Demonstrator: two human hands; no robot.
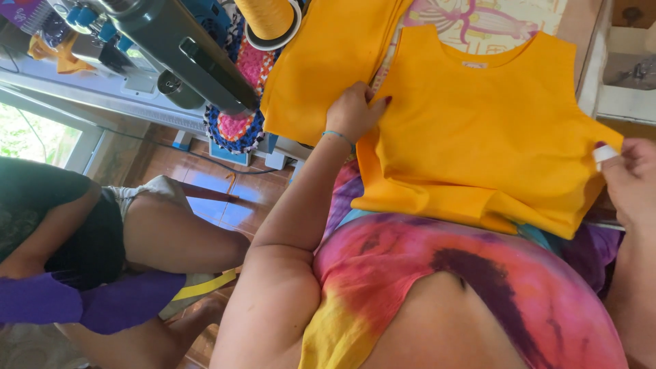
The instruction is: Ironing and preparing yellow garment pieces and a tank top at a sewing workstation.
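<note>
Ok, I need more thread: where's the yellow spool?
The yellow spool stands at the top of the head view, left of centre, between the sewing machine and the folded orange cloth.

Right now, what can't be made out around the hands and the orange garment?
Head view only:
- Left hand: fingertips curl onto the orange sleeveless garment; what they pinch is hidden.
- Right hand: cut off by the right edge; the small white object it holds is too small to identify.
- Garment's near hem: folded under itself.
- Sewing machine: cropped by the top edge.
</note>
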